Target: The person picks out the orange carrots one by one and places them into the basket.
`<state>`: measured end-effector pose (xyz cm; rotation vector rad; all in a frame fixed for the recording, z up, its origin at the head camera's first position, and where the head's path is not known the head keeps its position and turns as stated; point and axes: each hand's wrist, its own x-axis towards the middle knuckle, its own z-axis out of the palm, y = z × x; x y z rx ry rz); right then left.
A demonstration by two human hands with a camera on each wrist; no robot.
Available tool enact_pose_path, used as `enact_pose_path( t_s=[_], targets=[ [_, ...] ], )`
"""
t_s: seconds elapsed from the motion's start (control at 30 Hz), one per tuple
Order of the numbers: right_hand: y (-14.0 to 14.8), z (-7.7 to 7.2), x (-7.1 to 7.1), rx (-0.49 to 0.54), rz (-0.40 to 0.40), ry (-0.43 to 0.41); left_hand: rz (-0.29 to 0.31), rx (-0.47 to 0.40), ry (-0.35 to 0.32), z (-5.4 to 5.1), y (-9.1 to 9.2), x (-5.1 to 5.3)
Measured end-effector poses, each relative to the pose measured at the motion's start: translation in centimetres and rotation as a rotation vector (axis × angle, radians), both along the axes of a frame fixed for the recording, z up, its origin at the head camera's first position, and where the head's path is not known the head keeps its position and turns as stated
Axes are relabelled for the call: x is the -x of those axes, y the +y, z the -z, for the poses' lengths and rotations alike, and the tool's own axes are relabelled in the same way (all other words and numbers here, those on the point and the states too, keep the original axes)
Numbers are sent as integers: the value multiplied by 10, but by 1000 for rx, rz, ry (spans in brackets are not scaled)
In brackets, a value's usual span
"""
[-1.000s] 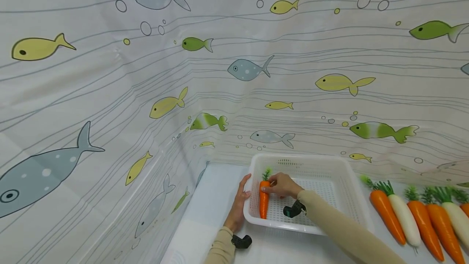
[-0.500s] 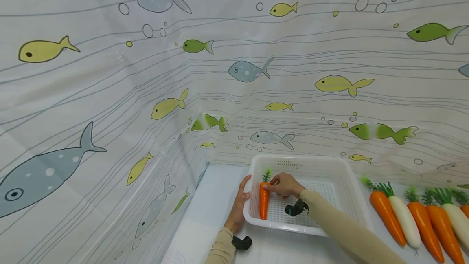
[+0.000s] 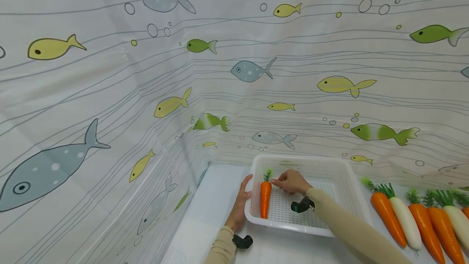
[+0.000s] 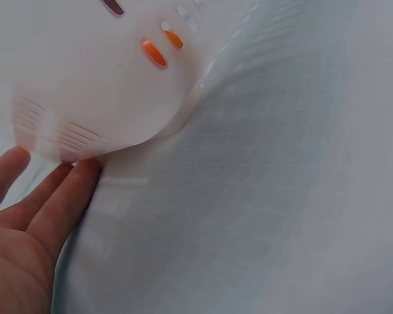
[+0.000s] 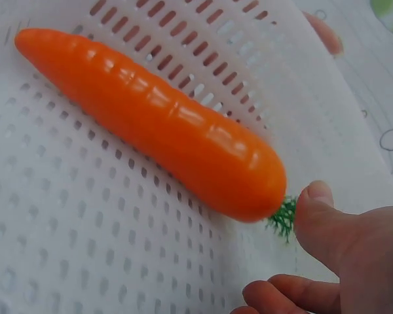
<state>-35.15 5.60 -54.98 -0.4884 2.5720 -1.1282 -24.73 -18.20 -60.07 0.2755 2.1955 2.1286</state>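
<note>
An orange carrot (image 3: 265,200) with a green leafy top lies lengthwise along the left side of a white perforated plastic basket (image 3: 304,228). Just right of the carrot's top end is my right hand (image 3: 293,181), its thumb and fingers apart with nothing between them in the right wrist view. There the thumb is beside the green leaves (image 5: 283,218); whether it touches them I cannot tell. My left hand (image 3: 239,207) rests against the basket's outer left wall, fingers extended. In the left wrist view its fingertips (image 4: 85,169) touch the wall, and orange shows through the slots.
Right of the basket, several carrots (image 3: 388,218) and white radishes (image 3: 406,223) lie in a row on the white table (image 3: 220,186). A fish-patterned sheet (image 3: 220,93) rises behind and to the left. Each wrist wears a small black camera (image 3: 242,241).
My right hand has let go of the carrot and drawn slightly up and to the right. The carrot stays in the basket, and my left hand keeps its place at the wall.
</note>
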Motion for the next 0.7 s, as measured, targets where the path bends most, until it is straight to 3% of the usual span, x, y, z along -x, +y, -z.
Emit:
enact_pose_path(
  t_s=[0.4,0.57,0.7],
  targets=[
    [49,2,20,45,54,16,-4,-11,-9,-3,1,1],
    [62,-7,10,97,47,-42,-13,-9,-15,-3,1,-2],
    [73,-21,-6,110,3,-21,-19,-1,-25,-4,2,-3]
  ],
)
